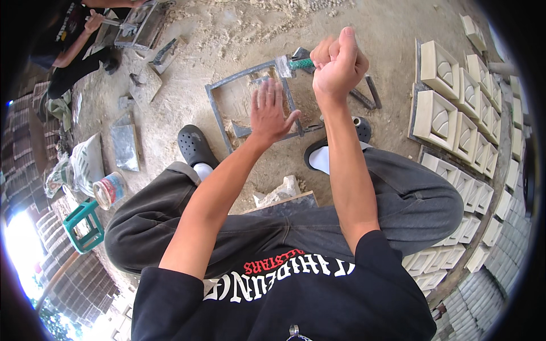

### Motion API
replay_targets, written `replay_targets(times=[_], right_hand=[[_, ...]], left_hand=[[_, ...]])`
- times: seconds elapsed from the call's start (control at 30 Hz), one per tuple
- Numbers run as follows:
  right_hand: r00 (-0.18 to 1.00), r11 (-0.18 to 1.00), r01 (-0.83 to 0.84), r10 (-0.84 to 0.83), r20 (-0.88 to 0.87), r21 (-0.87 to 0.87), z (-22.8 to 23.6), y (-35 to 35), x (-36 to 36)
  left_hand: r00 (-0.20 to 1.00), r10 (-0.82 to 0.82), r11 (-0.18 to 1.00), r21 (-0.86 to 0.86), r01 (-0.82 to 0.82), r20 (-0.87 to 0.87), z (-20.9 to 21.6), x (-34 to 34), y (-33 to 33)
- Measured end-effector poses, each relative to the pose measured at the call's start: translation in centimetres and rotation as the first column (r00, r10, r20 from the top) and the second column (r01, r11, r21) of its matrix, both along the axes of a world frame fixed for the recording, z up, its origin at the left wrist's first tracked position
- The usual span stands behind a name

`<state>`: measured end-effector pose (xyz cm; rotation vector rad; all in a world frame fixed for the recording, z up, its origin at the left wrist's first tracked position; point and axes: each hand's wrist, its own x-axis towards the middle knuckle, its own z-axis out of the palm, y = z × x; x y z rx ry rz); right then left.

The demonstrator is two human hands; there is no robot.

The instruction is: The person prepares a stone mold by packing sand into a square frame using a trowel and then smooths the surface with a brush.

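One blurred left hand (267, 118) over frame (239, 75), fingers straight; right hand (340, 74) fisted, palm hidden.

A: Wearer's hands (339, 71)?
B: Two. Dark clogs (195, 145), also two.
A: Four-sided frame (242, 74) under the hands?
B: One. Green stool (79, 212), one; tub (109, 190), one.
A: Co-worker (74, 40)?
B: One.
A: Pale cast blocks (439, 69)?
B: Over a dozen; rows overlap, exact count not possible.

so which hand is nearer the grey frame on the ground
Left: the left hand is spread over the opening of the grey frame, while the right hand is closed, off past its right side.
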<state>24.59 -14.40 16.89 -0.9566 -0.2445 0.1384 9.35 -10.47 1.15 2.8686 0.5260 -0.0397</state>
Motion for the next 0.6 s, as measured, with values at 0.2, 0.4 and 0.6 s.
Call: replay_targets(times=[0.2, 0.4, 0.6], right_hand=[[0.999, 0.993, -0.039, 0.036, -0.022, -0.113, -1.5, 0.1, -1.5], [1.0, 0.972, -0.026, 0.025, -0.009, -0.232, -5.1, 1.7, -1.0], [0.996, 0.96, 0.075, -0.086, -0.031, -0.271, -4.2, 1.5, -1.4]], left_hand=[[0.972, 0.229, 0.973, -0.036, -0.227, 0.05, 0.8, -3.9, 2.1], [0.976, 0.215, 0.977, -0.015, -0.215, 0.046, -0.1, -7.7, 3.1], [0.966, 0.256, 0.966, -0.035, -0.255, 0.043, -0.2, -8.8, 3.5]])
